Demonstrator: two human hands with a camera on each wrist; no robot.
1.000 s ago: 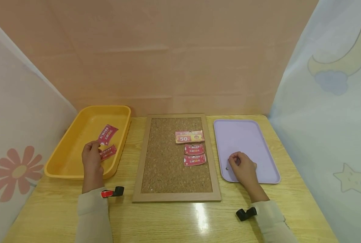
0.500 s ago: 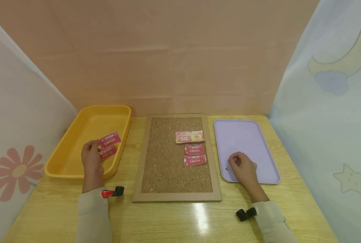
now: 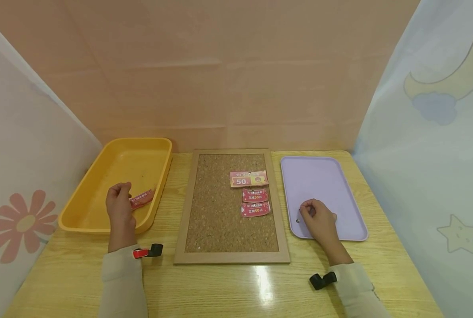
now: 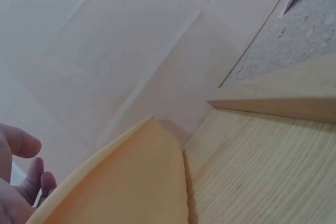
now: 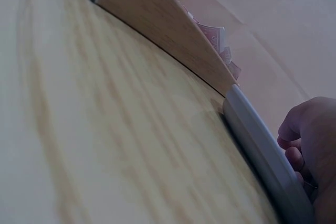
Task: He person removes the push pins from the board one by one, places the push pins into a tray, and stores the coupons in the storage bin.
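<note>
In the head view my left hand (image 3: 119, 201) is over the right side of the yellow tray (image 3: 89, 227), fingers bent. A red coupon (image 3: 142, 199) with white and yellow print shows just right of its fingertips. In the left wrist view the fingers (image 4: 23, 142) stand beside the tray wall, and no coupon shows between them. My right hand (image 3: 319, 221) is low over the near-left part of the lilac tray (image 3: 319, 176), fingers curled, thumb and index tips together. A small dark pin (image 3: 297, 221) lies by its fingertips. I cannot tell whether they pinch another.
Between the trays lies a wood-framed cork board (image 3: 220, 212). Along its right side a larger coupon (image 3: 248, 179) and two smaller coupons are pinned one below another. Cloth walls stand left, right and behind the wooden table (image 3: 204, 291).
The upper coupon at my left hand tilted down toward the lower one, then went out of sight; one coupon shows there now. My right hand has stayed in place.
</note>
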